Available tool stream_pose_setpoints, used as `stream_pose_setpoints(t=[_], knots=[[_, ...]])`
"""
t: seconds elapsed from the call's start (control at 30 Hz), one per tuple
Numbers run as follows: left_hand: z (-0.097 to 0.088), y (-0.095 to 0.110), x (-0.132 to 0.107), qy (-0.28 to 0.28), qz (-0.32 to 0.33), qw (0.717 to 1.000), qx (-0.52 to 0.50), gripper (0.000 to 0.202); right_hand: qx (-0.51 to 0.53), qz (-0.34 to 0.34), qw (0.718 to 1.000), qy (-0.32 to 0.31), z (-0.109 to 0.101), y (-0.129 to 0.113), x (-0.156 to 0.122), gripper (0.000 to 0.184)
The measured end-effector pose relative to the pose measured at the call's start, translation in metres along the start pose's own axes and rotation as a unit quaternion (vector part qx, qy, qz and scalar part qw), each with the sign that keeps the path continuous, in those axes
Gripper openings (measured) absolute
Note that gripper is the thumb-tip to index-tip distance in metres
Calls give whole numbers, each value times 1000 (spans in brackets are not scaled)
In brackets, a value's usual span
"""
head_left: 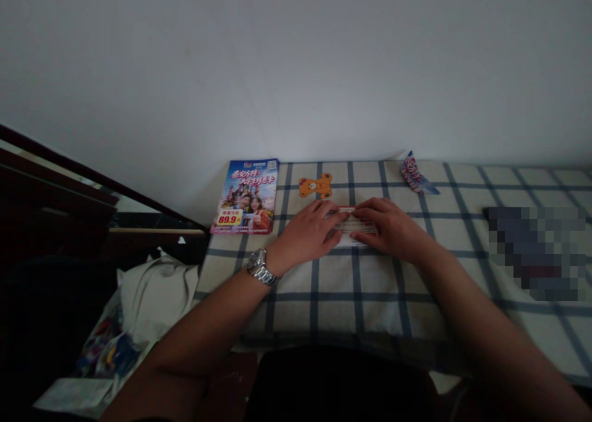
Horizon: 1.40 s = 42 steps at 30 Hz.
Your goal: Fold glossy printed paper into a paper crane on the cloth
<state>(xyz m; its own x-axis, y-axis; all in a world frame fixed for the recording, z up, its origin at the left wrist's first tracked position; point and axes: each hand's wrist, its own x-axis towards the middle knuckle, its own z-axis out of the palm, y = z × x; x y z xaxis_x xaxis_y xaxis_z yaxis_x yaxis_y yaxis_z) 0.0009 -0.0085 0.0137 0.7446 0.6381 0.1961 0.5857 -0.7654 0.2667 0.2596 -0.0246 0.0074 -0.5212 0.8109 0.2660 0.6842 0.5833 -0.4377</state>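
My forearms (198,342) nearest, reaching over checked cloth (370,305); steel watch (261,268) on left wrist. Left hand (305,234), right hand (388,227) part-curled, palms down, fingers on white red-edged paper card (356,227), upper middle of frame; cannot tell if gripping. Card likely light, thin, flexible; best taken by short ends. Long axis runs left-right.

The glossy brochure (244,197) shows "89.9" in red on a yellow label (228,219) at its lower left (the one sure reading here); its big title is too stylised to read, and the small white card (356,227) has print too tiny to make out.
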Motion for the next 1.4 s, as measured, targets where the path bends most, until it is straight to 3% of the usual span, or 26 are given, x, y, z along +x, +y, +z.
stream_pose_setpoints(t=[0.87,1.4], knots=[[3,5,-1,14,10,998,63,41,-52,-8,999,5,5,-12,-1,58],[2,4,-1,1,11,998,66,43,-55,3,998,3,7,-14,-1,56]])
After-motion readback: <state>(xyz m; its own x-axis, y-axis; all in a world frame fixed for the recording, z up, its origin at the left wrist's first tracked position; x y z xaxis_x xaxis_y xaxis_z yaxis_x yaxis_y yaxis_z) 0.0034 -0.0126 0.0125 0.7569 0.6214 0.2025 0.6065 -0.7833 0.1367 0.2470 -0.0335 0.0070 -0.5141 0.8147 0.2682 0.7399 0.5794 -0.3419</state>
